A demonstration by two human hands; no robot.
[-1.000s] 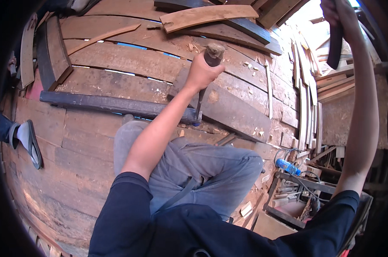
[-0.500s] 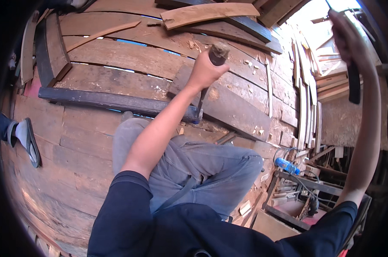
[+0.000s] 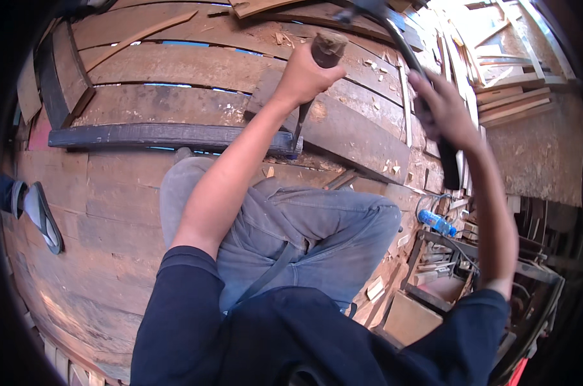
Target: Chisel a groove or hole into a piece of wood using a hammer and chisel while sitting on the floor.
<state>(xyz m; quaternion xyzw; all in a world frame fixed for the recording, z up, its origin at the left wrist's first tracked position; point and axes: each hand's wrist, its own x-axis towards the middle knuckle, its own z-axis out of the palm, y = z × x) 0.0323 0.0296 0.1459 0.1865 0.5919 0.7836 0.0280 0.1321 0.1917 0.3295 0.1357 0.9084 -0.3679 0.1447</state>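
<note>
My left hand (image 3: 304,76) is wrapped round the thick handle of a chisel (image 3: 303,117), whose battered butt end sticks up above my fist. The chisel stands roughly upright, its tip at the right end of a long dark wooden beam (image 3: 156,136). My right hand (image 3: 447,110), slightly smeared by motion, grips the black handle of a hammer (image 3: 402,40). The hammer's head is raised at the upper middle, beyond and right of the chisel's butt. Beneath the beam's right end lies a wide brown board (image 3: 355,132).
Wood chips (image 3: 391,167) litter the plank floor (image 3: 111,212). Boards (image 3: 72,77) lean at the left, near a sandalled foot (image 3: 40,215). At the right are stacked timber (image 3: 513,106), a blue-labelled bottle (image 3: 437,222) and an open-topped wooden box (image 3: 426,289).
My right hand has swung the hammer inward and left from high at the right edge, toward the chisel. My left hand still holds the chisel on the beam's end.
</note>
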